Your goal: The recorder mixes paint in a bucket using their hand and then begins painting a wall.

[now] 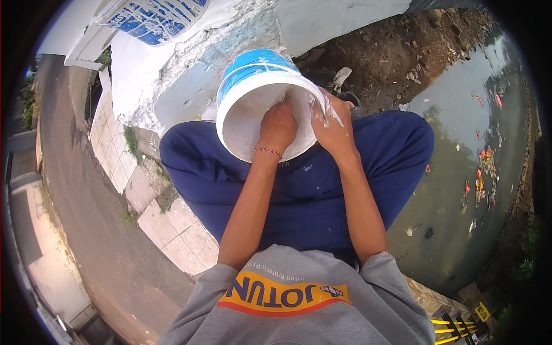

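A white and blue plastic bucket is tipped on its side between my knees, its mouth toward me. The inside is coated with whitish residue. My left hand reaches into it, fingers curled closed against the inner wall; what they grip, if anything, is hidden. A braided bracelet circles that wrist. At the right side of the bucket, my right hand is closed around the rim, with white paint smeared over its back and fingers.
Another paint-smeared blue and white bucket stands on the rough white-painted ledge ahead. To my right, murky water with floating litter lies below a dirt bank. Left are paving tiles and a road.
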Demonstrator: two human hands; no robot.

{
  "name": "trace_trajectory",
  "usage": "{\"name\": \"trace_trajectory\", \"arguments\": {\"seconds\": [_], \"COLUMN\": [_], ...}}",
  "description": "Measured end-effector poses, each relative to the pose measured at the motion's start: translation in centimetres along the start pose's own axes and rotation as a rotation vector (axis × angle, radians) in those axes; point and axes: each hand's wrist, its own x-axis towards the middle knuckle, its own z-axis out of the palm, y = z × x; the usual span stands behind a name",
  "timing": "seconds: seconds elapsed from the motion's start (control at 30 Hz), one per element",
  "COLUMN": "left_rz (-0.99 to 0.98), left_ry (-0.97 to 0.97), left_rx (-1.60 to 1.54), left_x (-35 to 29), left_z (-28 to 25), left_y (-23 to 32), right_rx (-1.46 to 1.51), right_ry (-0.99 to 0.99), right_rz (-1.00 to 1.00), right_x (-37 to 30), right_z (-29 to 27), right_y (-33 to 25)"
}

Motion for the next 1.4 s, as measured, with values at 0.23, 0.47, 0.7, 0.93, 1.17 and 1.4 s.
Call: {"name": "trace_trajectory", "arguments": {"seconds": [0.23,0.47,0.7,0.93,1.17,1.4], "left_rz": [0.143,0.178,0.397,0.373,0.442,0.725], "left_ry": [0.356,0.293,0.107,0.094,0.091,0.093], "left_rx": [-0.146,0.005,-0.252,0.008,-0.083,0.097], "left_x": [-0.9,-0.4,1.4,2.3,-2.5,-5.0], "left_z": [-2.5,-4.3,-4.0,-5.4,-9.4,-13.5], "left_y": [0.5,-1.3,-3.6,-4.2,-0.4,1.5], "right_rx": [0.021,0.14,0.16,0.044,0.103,0.068], "right_ry": [0.006,0.109,0.175,0.33,0.077,-0.006], "right_rz": [0.052,0.081,0.113,0.068,0.083,0.162], "right_x": [-0.2,-0.4,-0.4,-0.5,0.3,0.8], "right_z": [1.2,3.8,4.5,6.1,4.3,0.5], "right_y": [2.1,2.5,3.0,3.9,3.5,2.0]}}
